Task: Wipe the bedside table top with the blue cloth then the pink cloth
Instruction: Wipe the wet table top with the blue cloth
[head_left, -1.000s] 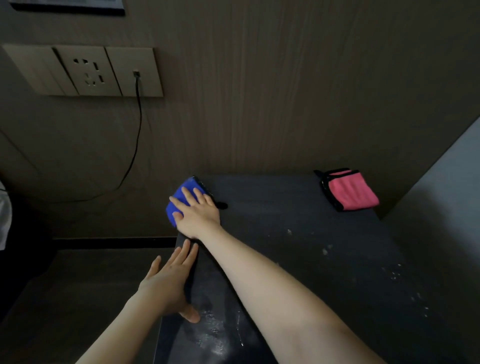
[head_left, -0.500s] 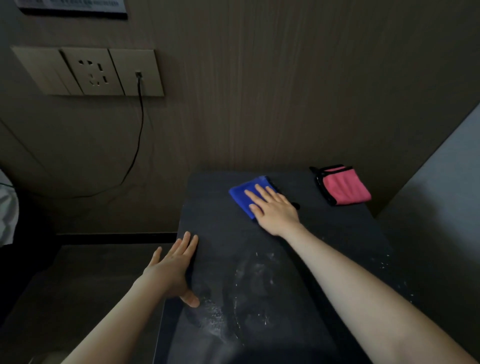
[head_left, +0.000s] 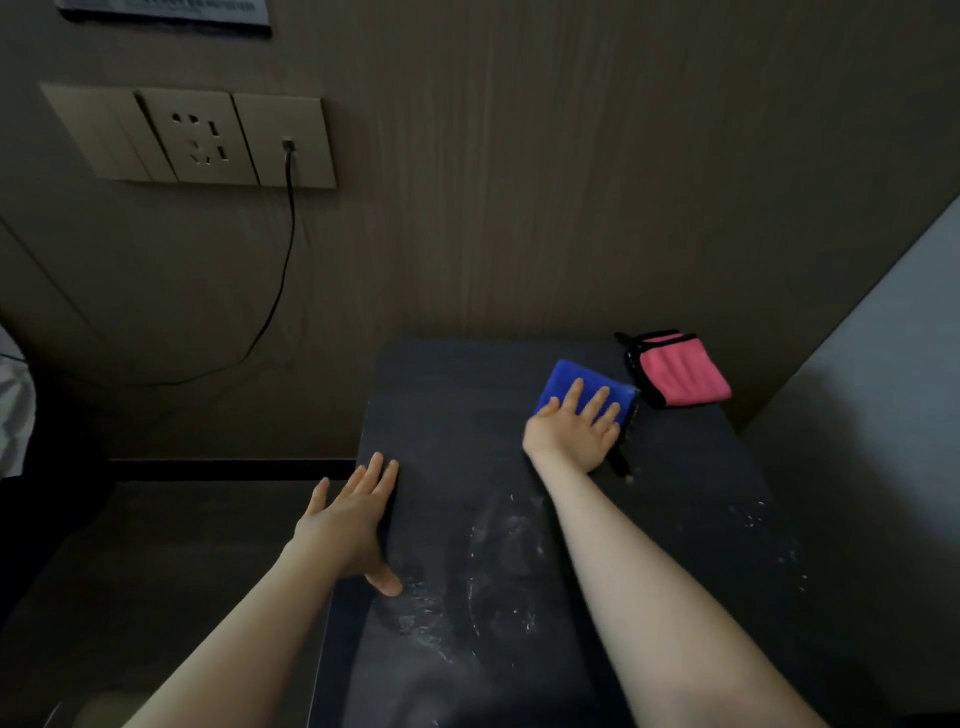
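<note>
The right hand (head_left: 574, 434) lies flat on the blue cloth (head_left: 569, 387), fingers straight and slightly spread, pressing it onto the far right part of the bedside table top (head_left: 457, 415). The near half of the cloth is hidden under the palm, and a dark trim shows at its right edge. The left hand (head_left: 350, 525) rests flat at the table's left edge, fingers together and pointing away, thumb on the surface. The pink cloth (head_left: 680, 376) lies folded in the far right corner, just beside the blue one; whether the two touch is hard to tell. Pale dusty smears (head_left: 498, 561) mark the dark top between the forearms. On the wall behind, a socket panel (head_left: 202, 137) carries a black cable (head_left: 283, 270) hanging down to the left. The table's near end is cut off by the frame.
</note>
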